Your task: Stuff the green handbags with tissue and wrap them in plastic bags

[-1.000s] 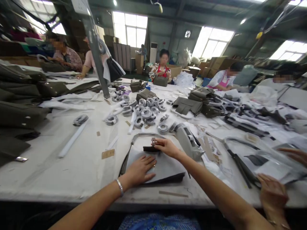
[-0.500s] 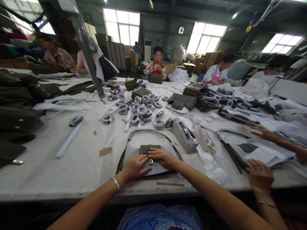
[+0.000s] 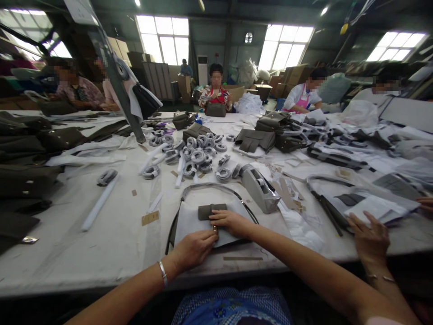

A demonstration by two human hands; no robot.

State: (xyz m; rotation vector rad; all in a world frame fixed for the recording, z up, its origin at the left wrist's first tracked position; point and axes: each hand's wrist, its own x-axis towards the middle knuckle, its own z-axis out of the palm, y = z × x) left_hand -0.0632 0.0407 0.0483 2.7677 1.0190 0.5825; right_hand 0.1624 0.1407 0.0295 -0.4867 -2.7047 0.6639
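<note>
A dark olive handbag lies before me, its strap (image 3: 208, 186) arched away from me and a pale sheet (image 3: 189, 216) over its front. Above the sheet shows an olive tab (image 3: 204, 212) with a small metal clasp (image 3: 215, 229) below it. My left hand (image 3: 194, 248) has its fingers pressed together at the clasp, pinching it; the fingertips partly cover the metal. Flat across the tab's right side rests my right hand (image 3: 233, 223), fingers stretched out, holding nothing.
A tape dispenser (image 3: 259, 189) stands right of the bag. Beyond it lie several wrapped strap coils (image 3: 198, 155). At the right, a co-worker's hand (image 3: 370, 237) touches papers on another bag. Olive bags (image 3: 27, 180) are piled at the left; a metal post (image 3: 122, 85) rises from the table.
My left hand has moved from lying spread on the sheet to a closed pinch at the clasp. My right hand stays on the tab. One co-worker's hand at the right has drawn back.
</note>
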